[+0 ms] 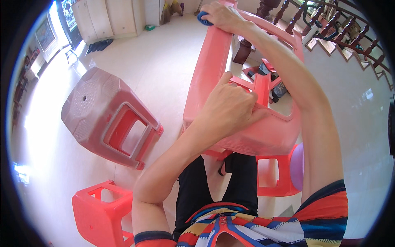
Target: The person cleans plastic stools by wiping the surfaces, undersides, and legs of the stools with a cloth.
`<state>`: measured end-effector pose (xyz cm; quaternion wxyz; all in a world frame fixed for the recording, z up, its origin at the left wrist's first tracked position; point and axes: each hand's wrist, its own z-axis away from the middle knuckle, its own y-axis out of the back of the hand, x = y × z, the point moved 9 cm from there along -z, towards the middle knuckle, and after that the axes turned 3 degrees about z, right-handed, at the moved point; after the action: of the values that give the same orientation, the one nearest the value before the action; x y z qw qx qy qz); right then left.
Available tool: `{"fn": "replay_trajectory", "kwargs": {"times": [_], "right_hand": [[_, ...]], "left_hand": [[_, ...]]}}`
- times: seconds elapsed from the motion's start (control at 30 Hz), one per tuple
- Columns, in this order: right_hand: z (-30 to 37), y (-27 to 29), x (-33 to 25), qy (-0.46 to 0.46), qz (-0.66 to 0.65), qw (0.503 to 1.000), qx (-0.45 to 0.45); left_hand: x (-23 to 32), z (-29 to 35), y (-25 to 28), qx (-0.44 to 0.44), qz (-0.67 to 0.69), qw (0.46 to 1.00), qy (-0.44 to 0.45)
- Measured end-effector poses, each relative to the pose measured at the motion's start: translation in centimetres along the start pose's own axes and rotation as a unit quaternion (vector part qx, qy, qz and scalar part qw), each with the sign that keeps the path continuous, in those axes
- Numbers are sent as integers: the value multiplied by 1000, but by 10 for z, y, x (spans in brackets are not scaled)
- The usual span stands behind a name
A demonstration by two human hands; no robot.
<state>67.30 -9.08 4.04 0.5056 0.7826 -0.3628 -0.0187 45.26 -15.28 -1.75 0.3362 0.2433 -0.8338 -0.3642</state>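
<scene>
Head view: a multicoloured striped shirt [263,230] and black trousers [192,181] occupy the lower edge, with both forearms extending forward from the sleeves; a red stool [271,191] is positioned by the person's right leg, with a rounded purple object [297,166] against it; a second, brighter red stool [88,216] lies tipped over at lower left, near the left elbow.

Left hand [228,107] is located at the middle of the work, on a pink plastic stool [205,74]; its fingers are curled together and clamped on the edge of a frame opening, the thumb extended forward. The pink stool is directly in front of the person, turned on its side, its openings facing up and to the right; its means of support cannot be determined.

Right hand [224,17] is at the far end of the same stool; its fingers are bent together over a blue cloth [204,18], pressing it on the far left corner.

A greyish-pink stool [94,99] stands tilted in this view, left of and apart from the pink stool; beyond are dark slippers [98,46], a cream cabinet [94,18] and, at far right, a brown stair railing [292,20].
</scene>
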Motion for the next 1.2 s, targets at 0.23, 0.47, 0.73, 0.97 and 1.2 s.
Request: {"fn": "replay_trajectory", "kwargs": {"times": [0.23, 0.47, 0.73, 0.97, 1.2], "right_hand": [[52, 47, -115, 133, -175, 975, 12], [96, 79, -151, 105, -307, 945, -26], [164, 123, -147, -26, -272, 961, -48], [267, 175, -121, -18, -194, 981, -9], [292, 185, -92, -133, -71, 985, 86]], "left_hand": [[11, 14, 20, 169, -7, 984, -54], [-1, 57, 82, 500, 30, 862, -83], [-26, 57, 77, 509, 195, 838, 19], [-41, 30, 49, 284, 188, 925, 171], [-13, 15, 37, 213, -48, 976, 8]]}}
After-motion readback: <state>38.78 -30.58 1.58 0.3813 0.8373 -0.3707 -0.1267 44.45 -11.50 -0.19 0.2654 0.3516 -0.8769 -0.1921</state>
